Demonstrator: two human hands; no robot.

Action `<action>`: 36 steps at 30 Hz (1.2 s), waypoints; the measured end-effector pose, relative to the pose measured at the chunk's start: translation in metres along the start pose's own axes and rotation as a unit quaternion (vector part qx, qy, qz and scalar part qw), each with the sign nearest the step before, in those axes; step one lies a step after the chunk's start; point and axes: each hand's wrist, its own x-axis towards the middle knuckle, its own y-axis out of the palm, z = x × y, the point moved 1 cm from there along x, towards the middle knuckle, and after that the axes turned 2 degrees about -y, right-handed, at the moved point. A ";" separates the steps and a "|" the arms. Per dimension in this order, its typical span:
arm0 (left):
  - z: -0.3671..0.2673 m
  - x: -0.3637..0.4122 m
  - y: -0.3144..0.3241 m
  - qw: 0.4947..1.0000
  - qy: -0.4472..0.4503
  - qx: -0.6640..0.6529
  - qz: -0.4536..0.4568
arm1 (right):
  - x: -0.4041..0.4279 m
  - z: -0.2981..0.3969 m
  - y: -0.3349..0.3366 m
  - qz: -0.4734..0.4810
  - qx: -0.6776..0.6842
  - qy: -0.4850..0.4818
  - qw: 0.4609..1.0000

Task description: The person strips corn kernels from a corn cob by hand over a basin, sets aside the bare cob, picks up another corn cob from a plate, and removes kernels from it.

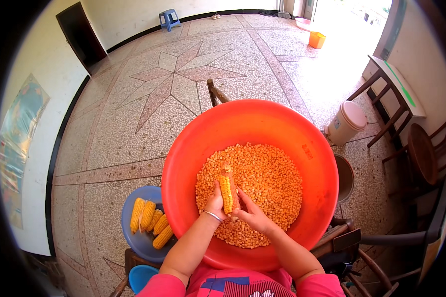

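A partly shelled corn cob (228, 193) is held over a large red plastic basin (252, 115), with rows of yellow kernels left on one side and bare cob on the other. My left hand (215, 200), a silver bangle at its wrist, grips the cob from the left. My right hand (253, 214) touches its lower right side with thumb and fingers. Beneath both hands lies a broad heap of loose corn kernels (267, 178). To the left, a blue basin (128, 211) holds several whole yellow corn cobs (137, 215).
A smaller bright blue bowl (143, 278) is at the lower left. Wooden chair parts (371, 260) stand at the lower right, with a dark bucket (343, 178), a lidded pink bin (345, 122) and a narrow table (401, 87) beyond. A blue stool (169, 20) is by the far wall.
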 end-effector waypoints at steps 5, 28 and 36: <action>0.002 0.001 0.005 0.996 0.057 0.033 -0.066 | -0.001 0.007 0.013 -0.043 -0.206 -0.067 0.975; 0.003 -0.004 0.013 0.991 0.070 0.091 -0.075 | -0.001 0.013 0.007 0.007 -0.120 -0.028 0.992; 0.003 -0.002 0.014 0.992 0.058 0.088 -0.069 | -0.004 0.001 -0.004 0.006 -0.201 -0.046 0.979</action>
